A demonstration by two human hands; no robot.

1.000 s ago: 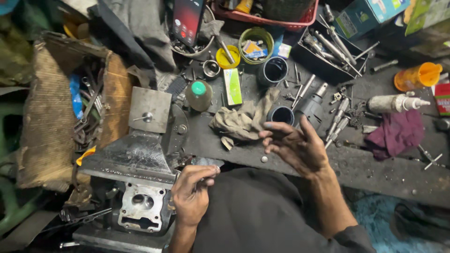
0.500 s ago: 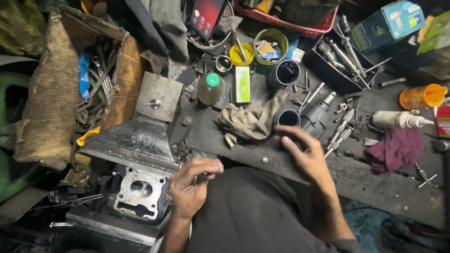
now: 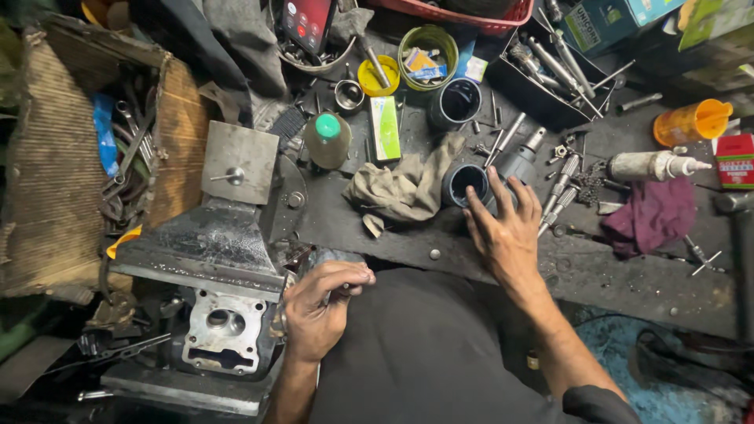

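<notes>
Nearest, the left hand (image 3: 320, 308) is curled with fingers pressed together around a small part that cannot be made out, beside the metal engine block (image 3: 222, 339), while farther off the right hand (image 3: 503, 232) is laid with fingers spread against a dark cylinder (image 3: 465, 184) on the surface (image 3: 613, 267), by a crumpled rag (image 3: 400, 188).

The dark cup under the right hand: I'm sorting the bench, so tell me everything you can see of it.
The dark cup is a short, round, open-topped cylinder, seemingly grey-black plastic or metal, with a dark inside whose contents cannot be seen. It stands upright on the grimy bench, against a crumpled beige rag on its left side. The right hand rests its fingertips at the rim's right edge. A similar cup stands farther back.
</notes>
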